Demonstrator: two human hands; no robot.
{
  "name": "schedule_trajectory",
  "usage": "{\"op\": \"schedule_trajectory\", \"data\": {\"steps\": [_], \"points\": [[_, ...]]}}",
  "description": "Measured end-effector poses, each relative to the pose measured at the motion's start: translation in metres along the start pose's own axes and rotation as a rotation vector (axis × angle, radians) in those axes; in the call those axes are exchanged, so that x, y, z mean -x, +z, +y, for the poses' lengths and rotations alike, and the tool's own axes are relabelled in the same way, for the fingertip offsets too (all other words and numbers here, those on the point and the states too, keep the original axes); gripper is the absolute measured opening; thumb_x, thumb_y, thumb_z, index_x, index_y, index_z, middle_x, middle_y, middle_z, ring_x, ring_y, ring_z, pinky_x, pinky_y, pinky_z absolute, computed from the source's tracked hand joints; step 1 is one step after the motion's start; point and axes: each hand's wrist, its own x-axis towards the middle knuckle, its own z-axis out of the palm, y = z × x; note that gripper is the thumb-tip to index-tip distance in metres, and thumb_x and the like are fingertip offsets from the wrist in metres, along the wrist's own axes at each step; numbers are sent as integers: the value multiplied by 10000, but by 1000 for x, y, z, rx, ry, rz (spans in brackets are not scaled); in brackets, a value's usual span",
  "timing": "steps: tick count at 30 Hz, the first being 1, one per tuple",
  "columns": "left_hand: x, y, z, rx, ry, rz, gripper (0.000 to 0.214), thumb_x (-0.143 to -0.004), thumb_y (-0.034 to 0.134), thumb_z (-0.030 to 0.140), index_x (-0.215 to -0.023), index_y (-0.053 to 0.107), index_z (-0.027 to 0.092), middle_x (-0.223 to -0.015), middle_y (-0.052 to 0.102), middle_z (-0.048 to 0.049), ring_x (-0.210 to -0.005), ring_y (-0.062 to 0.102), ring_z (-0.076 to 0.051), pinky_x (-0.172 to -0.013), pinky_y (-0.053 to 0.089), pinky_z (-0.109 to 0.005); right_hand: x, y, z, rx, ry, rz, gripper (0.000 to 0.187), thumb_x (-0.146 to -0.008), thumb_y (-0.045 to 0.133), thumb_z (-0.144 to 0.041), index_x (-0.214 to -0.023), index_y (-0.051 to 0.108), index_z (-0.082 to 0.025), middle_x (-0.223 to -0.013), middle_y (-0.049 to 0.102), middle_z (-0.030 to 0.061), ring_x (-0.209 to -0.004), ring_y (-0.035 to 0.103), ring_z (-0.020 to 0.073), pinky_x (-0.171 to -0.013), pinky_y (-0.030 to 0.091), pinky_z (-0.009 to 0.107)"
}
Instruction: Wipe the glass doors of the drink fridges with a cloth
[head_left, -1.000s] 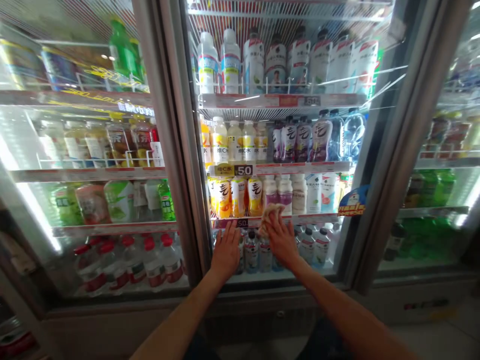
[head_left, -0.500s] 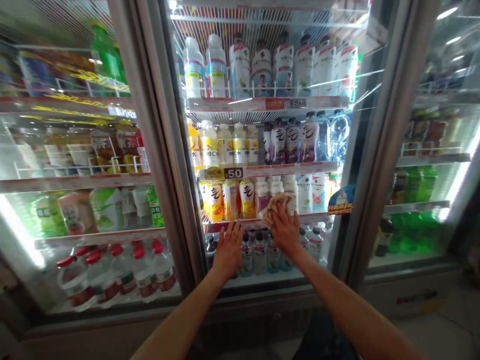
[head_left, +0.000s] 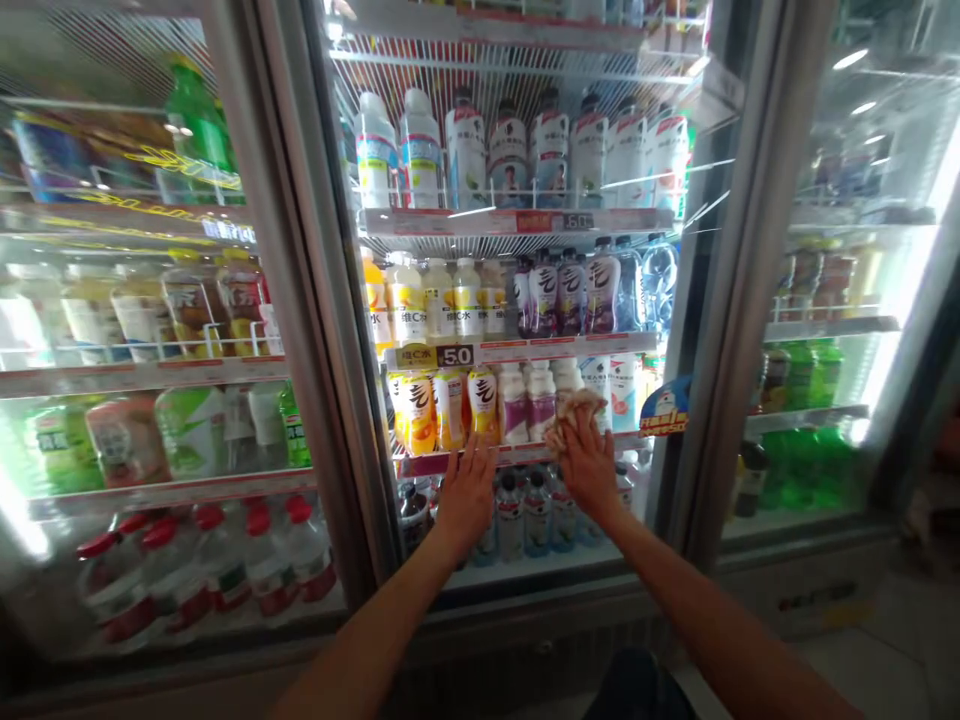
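Observation:
My right hand [head_left: 592, 472] presses a crumpled beige cloth [head_left: 583, 408] to the glass door [head_left: 517, 578] of a lit drinks cooler. Its fingers lie over the cloth's lower part. To its left, my left hand [head_left: 466, 492] rests with outstretched fingers at the same glass, holding nothing. Behind the glass, orange-labelled bottles [head_left: 415, 415] stand just above the left hand. White-capped bottles with purple labels [head_left: 515, 405] are beside the cloth, which hides part of the row.
Metal door frames [head_left: 300, 250] run up both sides. A blue sticker [head_left: 666, 405] is on the glass at right. Red-capped bottles [head_left: 217, 560] fill the lower left cooler, and green bottles [head_left: 814, 470] stand in the right one. My knee [head_left: 637, 685] shows below.
The cloth under my right hand has shifted right across the glass, uncovering more of the purple-labelled bottles. My left hand stays near the same shelf edge. The view has tilted slightly.

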Motion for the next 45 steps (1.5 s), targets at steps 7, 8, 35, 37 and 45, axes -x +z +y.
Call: {"op": "schedule_trajectory", "data": {"steps": [7, 8, 35, 37, 45], "points": [[-2, 3, 5, -5, 49, 18, 547, -779, 478, 224, -1319, 419, 160, -1438, 356, -95, -1360, 247, -260, -1094, 247, -460, 56, 8, 35, 29, -109, -112, 396, -851, 401, -202, -1212, 556, -155, -1372, 443, 129, -1296, 342, 276, -1050, 207, 493], [-6, 2, 6, -1, 44, 20, 555, -773, 483, 219, -1320, 417, 158, -1439, 353, -99, -1363, 238, -263, -1095, 243, -464, 41, 6, 40, 42, -69, -91, 399, -864, 384, -205, -1225, 544, -146, -1389, 417, 140, -1308, 324, 277, -1048, 208, 501], [-38, 4, 10, 16, 93, 99, 555, -763, 467, 176, -1316, 424, 147, -1445, 341, -100, -1366, 231, -259, -1108, 212, -464, 28, 11, 121, 11, 432, -4, 530, -888, 303, -318, -1333, 378, -40, -1392, 346, 239, -1297, 315, 346, -894, 407, 497], [-51, -4, 2, 24, 50, 107, 569, -767, 452, 164, -1333, 399, 133, -1449, 330, -111, -1371, 216, -257, -1113, 198, -464, -29, -2, 132, -16, 432, 87, 517, -872, 306, -290, -1309, 412, -35, -1402, 338, 234, -1319, 278, 329, -942, 375, 486], [-70, -20, -26, 6, 1, 197, 541, -773, 425, 147, -1314, 417, 137, -1424, 372, -121, -1362, 242, -263, -1111, 185, -484, -108, -21, 76, -23, -104, 79, 483, -845, 383, -269, -1317, 437, -183, -1447, 323, 99, -1342, 251, 252, -1045, 257, 480]]}}
